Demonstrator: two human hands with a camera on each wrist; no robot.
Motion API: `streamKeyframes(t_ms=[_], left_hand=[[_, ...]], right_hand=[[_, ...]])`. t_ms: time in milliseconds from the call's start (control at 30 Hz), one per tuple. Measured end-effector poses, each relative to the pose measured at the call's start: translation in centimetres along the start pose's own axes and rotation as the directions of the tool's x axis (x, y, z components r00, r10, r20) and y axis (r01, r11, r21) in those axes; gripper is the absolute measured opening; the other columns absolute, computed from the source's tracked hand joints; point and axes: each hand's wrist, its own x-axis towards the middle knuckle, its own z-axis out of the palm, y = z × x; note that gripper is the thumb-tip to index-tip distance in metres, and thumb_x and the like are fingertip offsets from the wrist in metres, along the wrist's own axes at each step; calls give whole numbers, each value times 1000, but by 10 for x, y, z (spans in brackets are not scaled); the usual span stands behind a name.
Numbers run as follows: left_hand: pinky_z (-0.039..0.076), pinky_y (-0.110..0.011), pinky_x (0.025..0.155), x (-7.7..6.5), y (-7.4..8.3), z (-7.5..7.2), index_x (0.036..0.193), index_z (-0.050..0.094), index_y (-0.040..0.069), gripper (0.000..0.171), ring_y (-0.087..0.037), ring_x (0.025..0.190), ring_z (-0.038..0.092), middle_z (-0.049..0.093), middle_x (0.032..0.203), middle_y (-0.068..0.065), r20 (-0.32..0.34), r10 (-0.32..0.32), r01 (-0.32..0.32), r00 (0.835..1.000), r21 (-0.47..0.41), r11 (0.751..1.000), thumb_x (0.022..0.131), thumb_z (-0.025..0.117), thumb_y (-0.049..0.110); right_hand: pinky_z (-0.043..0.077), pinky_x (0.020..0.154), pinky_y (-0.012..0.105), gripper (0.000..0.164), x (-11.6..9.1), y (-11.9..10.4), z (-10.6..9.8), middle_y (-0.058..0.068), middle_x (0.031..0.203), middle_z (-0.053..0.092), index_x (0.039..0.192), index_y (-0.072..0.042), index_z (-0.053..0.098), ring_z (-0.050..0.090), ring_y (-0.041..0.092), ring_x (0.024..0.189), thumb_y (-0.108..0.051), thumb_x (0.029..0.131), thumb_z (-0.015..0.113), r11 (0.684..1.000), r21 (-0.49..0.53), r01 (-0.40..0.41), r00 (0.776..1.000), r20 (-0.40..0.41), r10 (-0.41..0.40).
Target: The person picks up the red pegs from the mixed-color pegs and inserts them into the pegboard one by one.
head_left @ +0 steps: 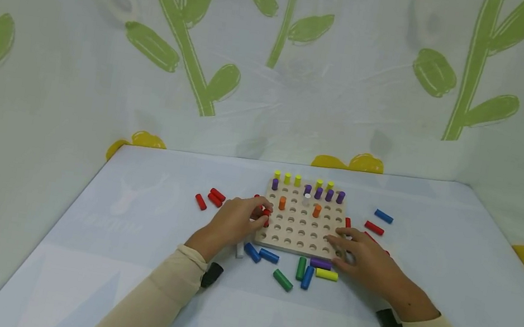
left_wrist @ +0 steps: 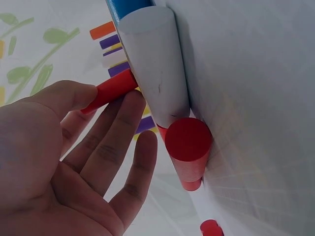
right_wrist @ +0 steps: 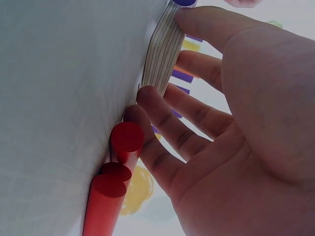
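Observation:
A light wooden pegboard [head_left: 295,226] with rows of round holes lies on the table. Between thumb and fingers, my left hand [head_left: 236,218] pinches a red peg [left_wrist: 112,90] at the board's left edge. In the head view the peg stands upright over the left column of holes. My right hand [head_left: 365,258] is at the front right corner, its fingers loosely spread along the board's layered edge [right_wrist: 165,54]. Yellow pegs [head_left: 287,178] stand along the back row, purple pegs [head_left: 329,195] in front of them. Two orange pegs [head_left: 282,203] and a white peg [head_left: 306,199] also stand in holes.
Loose red pegs [head_left: 214,200] lie left of the board; another red peg [head_left: 374,228] and a blue peg [head_left: 383,216] lie on the right. In front are green [head_left: 282,280], blue, purple and yellow pegs [head_left: 326,275]. A white peg [left_wrist: 155,64] lies near my left wrist.

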Motion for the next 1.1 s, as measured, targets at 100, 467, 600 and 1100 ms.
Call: streamKeyframes(t_ms=[100,467,600,1100], left_hand=[[53,-33,85,0,-1,0,125,63,26,29,-16,92,63,75,107,2,-4,4,-4,1000,3,1000,97,67,29],[50,-29,76,1,-1,0,124,64,25,27,-14,84,62,75,102,3,-13,18,-18,1000,7,1000,97,67,27],[48,-27,73,1,-2,1,124,63,25,27,-14,82,60,75,101,3,-14,17,-17,1000,4,1000,97,67,27],[49,-28,76,0,-1,0,126,62,26,30,-14,85,61,74,103,4,-2,-13,13,1000,-20,1000,97,66,28]], right_hand=[[50,99,56,51,1,0,0,15,140,56,136,-20,64,52,38,129,-30,88,77,1000,0,4,1000,-7,-4],[51,98,56,50,0,1,1,15,139,56,136,-20,64,53,38,128,-31,88,76,1000,-4,8,1000,-17,-8],[51,97,56,51,0,1,2,15,139,56,135,-20,64,53,38,128,-31,88,77,1000,-5,6,1000,-21,-6],[51,97,56,51,1,1,1,15,139,56,135,-20,64,53,37,128,-32,88,77,1000,-1,11,1000,-21,-11]])
